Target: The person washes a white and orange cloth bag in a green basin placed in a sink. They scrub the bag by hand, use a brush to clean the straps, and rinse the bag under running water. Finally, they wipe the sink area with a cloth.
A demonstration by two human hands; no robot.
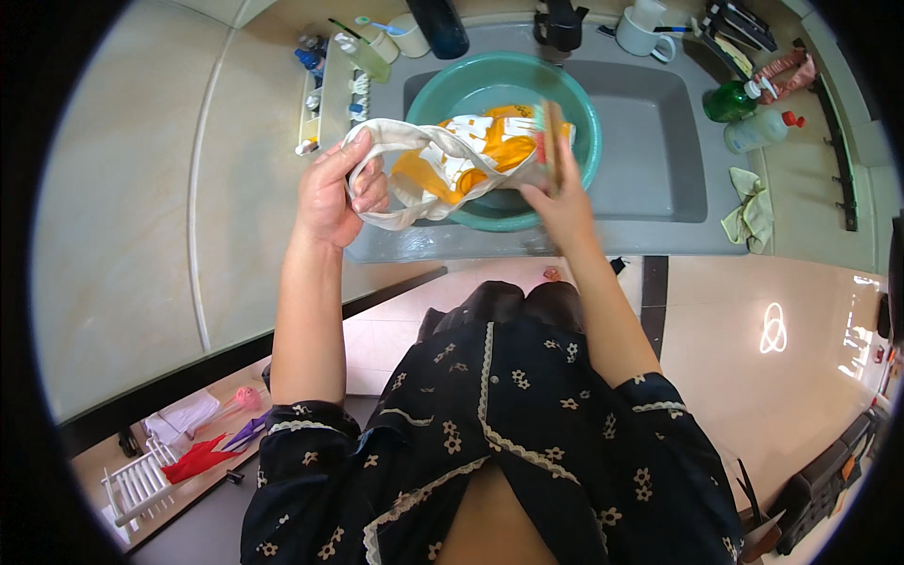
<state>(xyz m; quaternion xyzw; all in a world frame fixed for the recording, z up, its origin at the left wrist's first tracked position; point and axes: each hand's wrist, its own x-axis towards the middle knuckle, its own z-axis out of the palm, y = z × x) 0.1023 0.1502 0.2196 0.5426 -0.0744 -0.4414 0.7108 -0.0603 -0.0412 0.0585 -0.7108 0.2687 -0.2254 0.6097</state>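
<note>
A teal plastic basin (590, 141) holds water and sits over the left part of a grey sink. My left hand (346, 183) grips the looped whitish strap (402, 131) of a yellow and white cloth bag (487, 141), whose printed body lies in the basin. At the basin's right side my right hand (565, 191) holds a scrub brush (551, 141) with a wooden back and coloured bristles turned left, against or close to the bag. The brush and this hand are blurred, and the fingers behind the brush are partly hidden.
Behind the basin stand a dark bottle (438, 28), cups with toothbrushes and a white mug (639, 35). A pump bottle (364, 56) is at the left. The second sink bowl (643, 141) lies right, beside green (731, 101) and clear bottles (756, 132) and a cloth (748, 208).
</note>
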